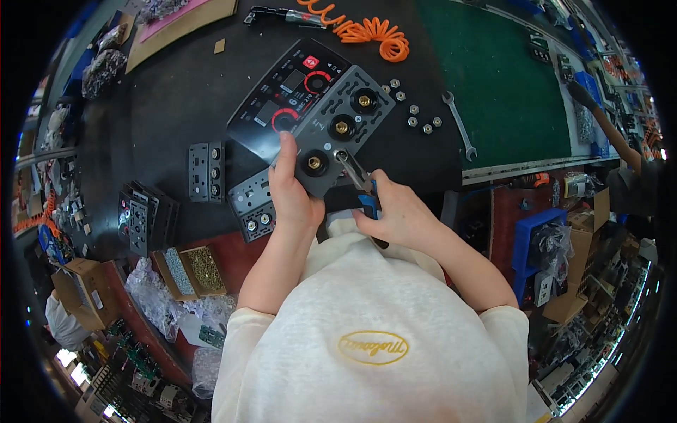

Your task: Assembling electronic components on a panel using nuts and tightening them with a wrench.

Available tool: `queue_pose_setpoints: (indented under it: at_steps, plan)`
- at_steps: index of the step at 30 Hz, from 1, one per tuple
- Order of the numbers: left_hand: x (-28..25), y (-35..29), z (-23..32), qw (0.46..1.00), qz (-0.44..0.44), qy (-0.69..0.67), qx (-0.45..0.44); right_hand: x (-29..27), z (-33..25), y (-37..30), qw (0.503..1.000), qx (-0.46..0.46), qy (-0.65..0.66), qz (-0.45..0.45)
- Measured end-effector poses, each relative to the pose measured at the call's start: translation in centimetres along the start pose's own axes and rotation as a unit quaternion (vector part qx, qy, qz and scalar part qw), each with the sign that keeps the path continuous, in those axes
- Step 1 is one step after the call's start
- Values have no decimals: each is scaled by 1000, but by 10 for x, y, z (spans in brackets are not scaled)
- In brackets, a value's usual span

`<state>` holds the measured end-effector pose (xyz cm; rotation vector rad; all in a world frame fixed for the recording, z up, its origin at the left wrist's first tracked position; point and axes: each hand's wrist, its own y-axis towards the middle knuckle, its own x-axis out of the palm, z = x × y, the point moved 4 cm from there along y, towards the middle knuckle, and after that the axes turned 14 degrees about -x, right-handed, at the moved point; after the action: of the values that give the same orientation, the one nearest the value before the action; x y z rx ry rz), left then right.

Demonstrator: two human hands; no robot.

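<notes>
A dark machine control panel (331, 134), bent in two faces, lies tilted on the black table. One face carries a printed display with red dials, and the other has several round sockets with brass centres (342, 127). My left hand (293, 190) grips the panel's near left edge, thumb on top and the other fingers hidden beneath. In my right hand (398, 211) are pliers (358, 176) with blue and black handles. Their metal head touches the panel beside the nearest socket. Under the panel's left end sits a smaller grey plate (252, 204) with silver nuts.
Loose nuts (414, 110) and a wrench (460, 127) lie to the right. Behind are an air tool (285, 15) and an orange coiled hose (374, 35). More panels (147, 217) stand at left, near a box of small fasteners (190, 273). A co-worker's arm (610, 127) reaches in far right.
</notes>
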<state>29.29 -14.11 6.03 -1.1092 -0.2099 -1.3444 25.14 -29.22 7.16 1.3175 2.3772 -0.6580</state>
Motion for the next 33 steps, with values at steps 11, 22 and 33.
queue_pose_setpoints:
  at_steps: [11,22,33]
  plan:
    - [-32,13,22,999,21,2,-33,-8,134,-12,980,70,-172,66]
    - [-24,1,14,998,-2,19,-60,-5,101,21,977,-88,-2,196]
    - [-17,-4,-10,996,19,29,-85,21,19,27,857,43,492,144]
